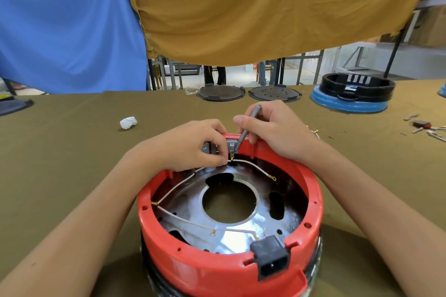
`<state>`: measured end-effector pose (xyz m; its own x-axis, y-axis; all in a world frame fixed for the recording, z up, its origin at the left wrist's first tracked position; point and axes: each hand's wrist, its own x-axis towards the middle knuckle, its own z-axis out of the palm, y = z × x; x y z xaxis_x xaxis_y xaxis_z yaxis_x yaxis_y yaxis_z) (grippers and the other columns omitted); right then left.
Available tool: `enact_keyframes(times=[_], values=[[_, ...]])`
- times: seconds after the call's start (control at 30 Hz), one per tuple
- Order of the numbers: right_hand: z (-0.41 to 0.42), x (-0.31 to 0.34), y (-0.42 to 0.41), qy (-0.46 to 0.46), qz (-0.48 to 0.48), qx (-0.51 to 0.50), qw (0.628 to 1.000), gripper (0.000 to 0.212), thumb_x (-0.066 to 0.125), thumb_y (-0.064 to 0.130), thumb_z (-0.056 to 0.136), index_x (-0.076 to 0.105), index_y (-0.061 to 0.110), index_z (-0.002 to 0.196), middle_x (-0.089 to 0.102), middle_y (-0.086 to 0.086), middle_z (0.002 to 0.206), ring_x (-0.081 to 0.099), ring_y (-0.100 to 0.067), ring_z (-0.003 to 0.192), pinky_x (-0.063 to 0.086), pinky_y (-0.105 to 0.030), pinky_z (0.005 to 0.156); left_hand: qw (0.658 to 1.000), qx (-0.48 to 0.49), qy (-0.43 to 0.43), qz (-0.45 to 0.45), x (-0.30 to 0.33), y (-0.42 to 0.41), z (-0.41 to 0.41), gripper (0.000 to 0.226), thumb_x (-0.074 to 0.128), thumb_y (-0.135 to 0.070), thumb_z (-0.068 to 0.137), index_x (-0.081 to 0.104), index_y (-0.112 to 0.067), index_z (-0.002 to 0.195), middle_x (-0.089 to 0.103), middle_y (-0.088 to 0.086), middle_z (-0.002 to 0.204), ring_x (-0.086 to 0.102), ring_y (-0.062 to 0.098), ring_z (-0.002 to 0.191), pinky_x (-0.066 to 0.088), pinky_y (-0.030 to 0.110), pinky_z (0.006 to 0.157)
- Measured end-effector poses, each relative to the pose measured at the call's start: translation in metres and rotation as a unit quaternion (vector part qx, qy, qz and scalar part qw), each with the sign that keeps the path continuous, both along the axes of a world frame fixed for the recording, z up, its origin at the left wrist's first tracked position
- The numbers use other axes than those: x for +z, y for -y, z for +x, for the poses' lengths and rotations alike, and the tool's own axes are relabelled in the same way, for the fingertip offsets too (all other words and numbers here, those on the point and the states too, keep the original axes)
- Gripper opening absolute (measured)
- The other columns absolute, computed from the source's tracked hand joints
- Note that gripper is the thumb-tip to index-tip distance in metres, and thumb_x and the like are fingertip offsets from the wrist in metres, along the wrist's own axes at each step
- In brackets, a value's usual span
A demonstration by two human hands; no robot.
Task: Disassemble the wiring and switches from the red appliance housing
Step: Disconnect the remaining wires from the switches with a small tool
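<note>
Black plug socket [270, 258] is set in the round red plastic housing [231, 270] on the olive cloth; white wire [251, 164] is pinched by the left hand [190, 149], a grey screwdriver [247, 128] gripped by the right hand [270, 128].

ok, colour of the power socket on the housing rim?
Black. The power socket sits in the near rim of the red housing, clearest in the head view.
</note>
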<state>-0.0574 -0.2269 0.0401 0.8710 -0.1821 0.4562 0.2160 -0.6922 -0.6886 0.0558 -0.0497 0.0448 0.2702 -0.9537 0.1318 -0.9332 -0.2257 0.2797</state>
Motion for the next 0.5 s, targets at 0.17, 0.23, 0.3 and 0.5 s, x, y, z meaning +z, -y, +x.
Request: enact_keyframes(times=[0.17,0.23,0.3,0.5], values=[[-0.0026,0.0006,-0.0021,0.015,-0.051,-0.005,0.999,0.028,0.066,0.032,0.095,0.069,0.012,0.076,0.067,0.0,0.06,0.061,-0.013,0.057,0.049,-0.031,0.066,1.0,0.0,-0.005,-0.003,-0.0005,0.0005,0.0007,0.004,0.071,-0.033,0.088,0.073,-0.035,0.085,0.052,-0.017,0.113,0.052,-0.003,0.101,0.04,0.023,0.094],[-0.0023,0.0006,-0.0026,0.004,-0.064,0.002,0.998,0.027,0.067,0.031,0.094,0.069,0.012,0.075,0.067,0.001,0.06,0.059,-0.011,0.055,0.047,-0.03,0.064,1.0,0.0,-0.007,-0.004,-0.0008,0.0007,0.0011,0.004,0.071,-0.033,0.088,0.073,-0.034,0.084,0.052,-0.018,0.112,0.052,-0.004,0.1,0.04,0.023,0.094],[-0.0023,0.0002,-0.0023,0.015,-0.061,0.0,0.998,0.027,0.066,0.031,0.094,0.07,0.012,0.076,0.068,0.0,0.061,0.061,-0.015,0.058,0.047,-0.03,0.063,1.0,0.0,-0.006,-0.003,-0.001,0.0006,0.0016,0.004,0.071,-0.033,0.088,0.074,-0.034,0.085,0.052,-0.018,0.113,0.052,-0.003,0.101,0.04,0.024,0.095],[-0.0014,-0.0001,-0.0005,0.02,-0.032,0.004,0.999,0.028,0.066,0.03,0.095,0.07,0.009,0.077,0.068,-0.002,0.06,0.064,-0.019,0.06,0.05,-0.032,0.066,1.0,0.002,-0.009,-0.002,-0.0003,0.0006,0.0005,0.006,0.071,-0.033,0.088,0.072,-0.037,0.083,0.051,-0.017,0.114,0.052,-0.001,0.102,0.04,0.025,0.096]])
